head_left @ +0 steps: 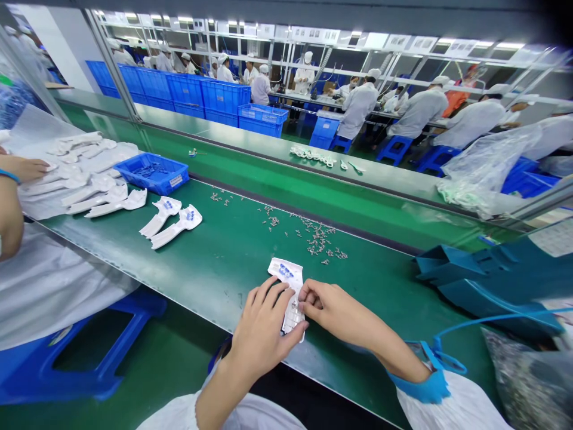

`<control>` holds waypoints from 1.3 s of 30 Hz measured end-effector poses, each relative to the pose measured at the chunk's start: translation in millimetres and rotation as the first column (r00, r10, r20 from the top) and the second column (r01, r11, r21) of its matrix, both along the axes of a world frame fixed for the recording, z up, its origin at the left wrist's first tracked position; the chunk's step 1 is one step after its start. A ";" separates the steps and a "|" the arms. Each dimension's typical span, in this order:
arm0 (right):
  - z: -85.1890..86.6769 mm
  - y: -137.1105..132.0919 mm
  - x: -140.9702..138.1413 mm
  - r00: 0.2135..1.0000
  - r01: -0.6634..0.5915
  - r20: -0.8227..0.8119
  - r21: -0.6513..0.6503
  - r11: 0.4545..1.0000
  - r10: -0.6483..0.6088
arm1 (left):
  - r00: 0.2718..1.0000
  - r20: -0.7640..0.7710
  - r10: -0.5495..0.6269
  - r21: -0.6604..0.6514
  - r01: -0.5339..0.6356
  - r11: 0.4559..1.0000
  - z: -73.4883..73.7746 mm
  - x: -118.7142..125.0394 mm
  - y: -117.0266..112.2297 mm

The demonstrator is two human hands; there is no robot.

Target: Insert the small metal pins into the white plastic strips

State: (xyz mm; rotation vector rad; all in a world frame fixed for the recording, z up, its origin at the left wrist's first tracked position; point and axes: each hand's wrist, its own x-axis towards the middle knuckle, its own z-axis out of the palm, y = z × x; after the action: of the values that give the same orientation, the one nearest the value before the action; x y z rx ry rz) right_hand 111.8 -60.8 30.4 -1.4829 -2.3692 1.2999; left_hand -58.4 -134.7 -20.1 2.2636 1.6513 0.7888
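A white plastic shell half (293, 321) lies on the green bench in front of me, with blue parts at its wide far end. My left hand (262, 325) rests across its left side, fingers and thumb steadying it. Over the shell's right edge, my right hand (329, 307) has thumb and forefinger pinched together. What sits between those fingertips is too small to make out. Small metal pieces (319, 239) lie scattered beyond the shell. Two more shell halves with blue parts (176, 227) lie to the left.
A blue tray (152, 172) of small blue parts stands at left, beside several white shells (96, 194). A co-worker's hand (24, 169) is at far left. Teal bins (487, 280) and a clear bag of parts (528, 376) are at right. A sunken green strip (250, 173) runs behind.
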 end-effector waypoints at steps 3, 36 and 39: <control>-5.3 -0.1 0.6 0.994 0.074 -0.068 -0.136 0.988 -0.084 | 1.000 0.005 -0.004 0.000 0.004 1.000 0.6 -0.2 0.5; -20.6 155.6 57.3 0.507 0.679 -0.517 -0.254 0.689 -0.690 | 0.968 0.153 0.198 0.183 -0.224 0.957 -37.2 1.4 2.4; -24.5 168.8 75.3 0.517 0.766 -0.499 -0.094 0.636 -0.696 | 0.967 0.164 0.194 0.236 -0.230 0.944 -39.6 -4.9 2.6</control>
State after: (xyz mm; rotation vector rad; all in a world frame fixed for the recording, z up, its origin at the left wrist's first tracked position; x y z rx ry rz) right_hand 187.1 108.0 5.9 -1.5752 -1.2127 1.0534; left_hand -63.4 -132.1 -59.7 2.1492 1.8404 1.2457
